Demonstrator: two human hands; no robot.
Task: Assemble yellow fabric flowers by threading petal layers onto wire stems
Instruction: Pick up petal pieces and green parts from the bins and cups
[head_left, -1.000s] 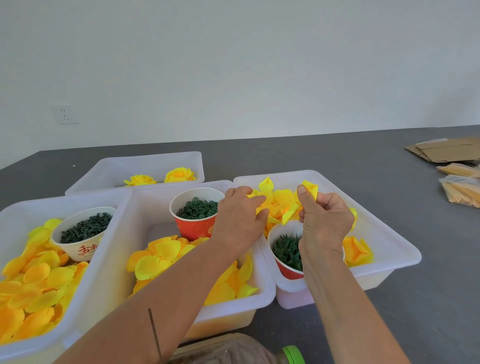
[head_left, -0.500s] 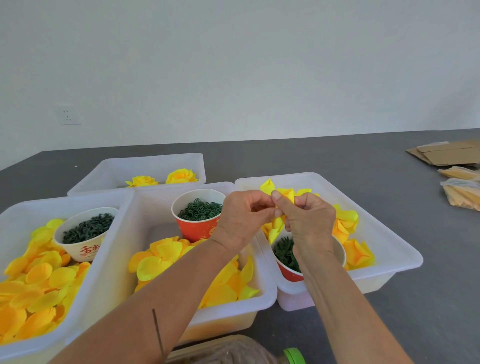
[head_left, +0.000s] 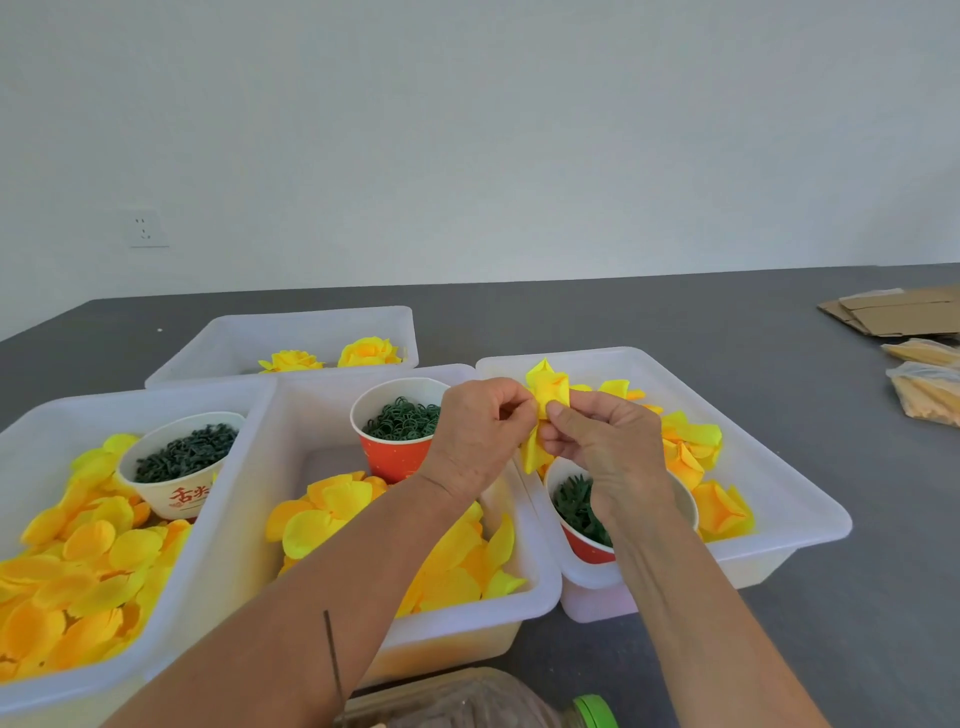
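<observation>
Red Chinese characters mark the white cup (head_left: 179, 470); four bins, three cups. Left hand (head_left: 475, 436) and right hand (head_left: 605, 447) both pinch one yellow petal layer (head_left: 545, 402).

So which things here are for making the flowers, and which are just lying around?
For the flowers:
petal piece pinched by left hand and right hand
loose petals
cup of green rings
finished flowers

Lying about:
cardboard
plastic bags
green-capped bottle
</observation>
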